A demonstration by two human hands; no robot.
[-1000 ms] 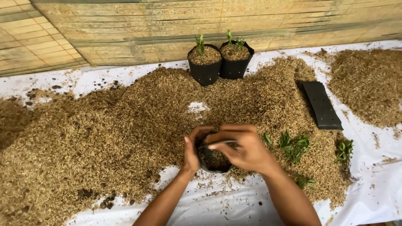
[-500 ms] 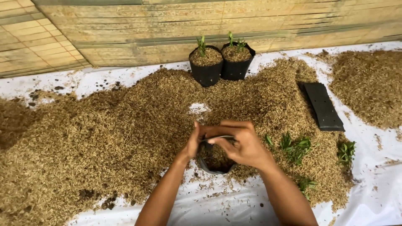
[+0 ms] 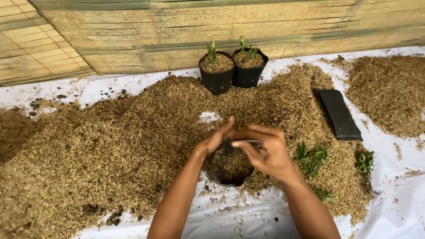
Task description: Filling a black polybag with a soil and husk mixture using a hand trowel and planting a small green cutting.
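Two hands at one black grow bag (image 3: 231, 177), low centre of the husk heap.

The left hand (image 3: 215, 140) clasps the grow bag's rim at 11 o'clock; the right hand (image 3: 268, 152) covers its 2 o'clock side, fingers closed on the rim, exact pinch hidden. Two filled bags (image 3: 231, 70) with sprouts stand at 12 o'clock. One flat black stack of bags (image 3: 340, 114) lies at 2. Loose seedlings (image 3: 311, 158), about three clumps, at 3, partly buried in rice husk (image 3: 110, 150). The white sheet (image 3: 398, 212) is cut off at the edges.

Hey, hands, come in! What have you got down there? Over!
Left hand and right hand both on rim of black grow bag, partly filled with husk. Seedlings lie loose to the right. Nothing blocking.
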